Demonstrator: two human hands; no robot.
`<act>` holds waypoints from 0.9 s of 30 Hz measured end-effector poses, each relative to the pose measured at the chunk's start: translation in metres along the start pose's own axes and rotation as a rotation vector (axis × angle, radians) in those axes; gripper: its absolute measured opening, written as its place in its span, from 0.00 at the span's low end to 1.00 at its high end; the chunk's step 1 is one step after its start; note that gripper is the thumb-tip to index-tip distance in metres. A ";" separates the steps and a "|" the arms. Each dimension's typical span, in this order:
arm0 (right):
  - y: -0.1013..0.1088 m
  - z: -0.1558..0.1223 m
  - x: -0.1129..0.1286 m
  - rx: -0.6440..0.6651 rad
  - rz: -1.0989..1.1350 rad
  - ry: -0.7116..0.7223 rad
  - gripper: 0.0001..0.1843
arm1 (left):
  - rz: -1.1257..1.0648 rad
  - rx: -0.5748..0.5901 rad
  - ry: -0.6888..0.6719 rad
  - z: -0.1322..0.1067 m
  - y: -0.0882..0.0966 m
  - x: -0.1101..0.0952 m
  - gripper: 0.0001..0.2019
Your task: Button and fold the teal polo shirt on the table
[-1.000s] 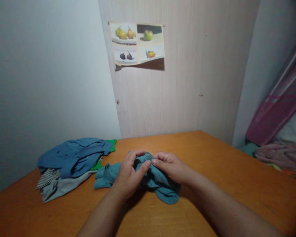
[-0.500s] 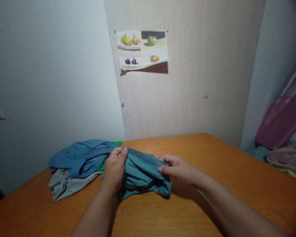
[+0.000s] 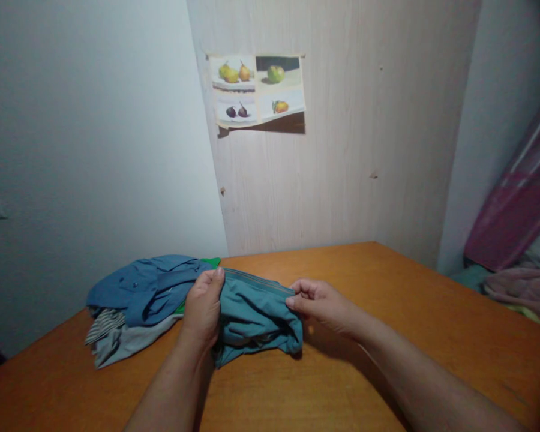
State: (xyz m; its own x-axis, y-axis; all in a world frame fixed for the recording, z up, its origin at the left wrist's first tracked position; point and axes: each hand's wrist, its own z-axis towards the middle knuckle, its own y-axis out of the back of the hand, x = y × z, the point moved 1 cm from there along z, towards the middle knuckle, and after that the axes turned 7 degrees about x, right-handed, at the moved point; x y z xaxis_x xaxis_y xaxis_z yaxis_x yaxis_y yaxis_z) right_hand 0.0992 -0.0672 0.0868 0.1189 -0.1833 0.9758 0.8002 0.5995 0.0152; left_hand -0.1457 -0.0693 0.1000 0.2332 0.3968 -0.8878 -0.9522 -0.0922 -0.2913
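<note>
Teal underpants [image 3: 258,309] with a striped elastic waistband hang between my two hands, just over the wooden table [image 3: 270,393]. My left hand [image 3: 204,305] is closed on the left end of the waistband, thumb on top. At the right end, my right hand [image 3: 317,303] pinches the waistband between thumb and fingers. The cloth droops in folds below the band, and its lower edge is at or close to the tabletop. Left of my left hand lies a heap of clothes, with a blue buttoned shirt [image 3: 150,282] on top.
Under the blue shirt show a grey garment [image 3: 132,343], a striped cloth [image 3: 105,326] and a bit of green cloth [image 3: 213,262]. A fruit print [image 3: 279,90] hangs on the back wall. Beyond the table's right edge are a pink-purple sheet [image 3: 499,222] and a pinkish cloth [image 3: 522,288].
Both hands have shifted slightly left with the teal underpants. The waistband's face has tilted, so the band looks narrower and more of the cloth below it shows.
</note>
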 end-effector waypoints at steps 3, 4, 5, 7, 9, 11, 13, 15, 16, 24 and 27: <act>0.003 0.001 -0.001 -0.040 -0.023 0.034 0.21 | -0.033 0.016 0.003 0.001 0.001 0.000 0.21; 0.005 0.001 0.000 -0.046 -0.042 0.042 0.22 | -0.050 0.021 0.007 0.001 0.001 -0.001 0.21; 0.006 0.002 0.001 -0.051 -0.056 0.047 0.23 | -0.066 0.025 0.012 0.001 0.001 -0.001 0.21; 0.009 0.002 0.002 -0.055 -0.063 0.054 0.24 | -0.094 0.032 0.025 0.002 0.002 -0.002 0.21; 0.012 0.003 0.003 -0.054 -0.047 0.055 0.24 | -0.121 0.035 0.034 0.002 0.002 -0.002 0.20; 0.014 0.004 0.002 -0.038 -0.017 0.051 0.24 | -0.141 0.031 0.041 0.002 0.003 -0.002 0.20; 0.016 0.004 0.000 -0.004 0.024 0.045 0.23 | -0.148 0.028 0.053 0.003 0.003 0.000 0.19; 0.016 0.005 -0.003 0.043 0.066 0.030 0.24 | -0.142 0.033 0.070 0.003 0.003 0.003 0.19; 0.016 0.005 -0.004 0.063 0.082 0.021 0.24 | -0.138 0.033 0.079 0.003 0.003 0.004 0.20; 0.011 0.009 -0.013 0.134 0.151 -0.071 0.32 | -0.130 -0.002 0.115 0.003 0.003 0.007 0.22; 0.012 0.009 -0.013 0.138 0.172 -0.095 0.33 | -0.144 0.002 0.123 0.004 0.003 0.007 0.21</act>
State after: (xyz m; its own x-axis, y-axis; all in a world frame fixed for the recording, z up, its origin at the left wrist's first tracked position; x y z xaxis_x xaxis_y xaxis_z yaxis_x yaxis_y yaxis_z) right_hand 0.1018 -0.0508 0.0763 0.1855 0.0008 0.9826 0.6840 0.7178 -0.1297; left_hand -0.1472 -0.0632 0.0942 0.3891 0.2914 -0.8739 -0.9076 -0.0410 -0.4177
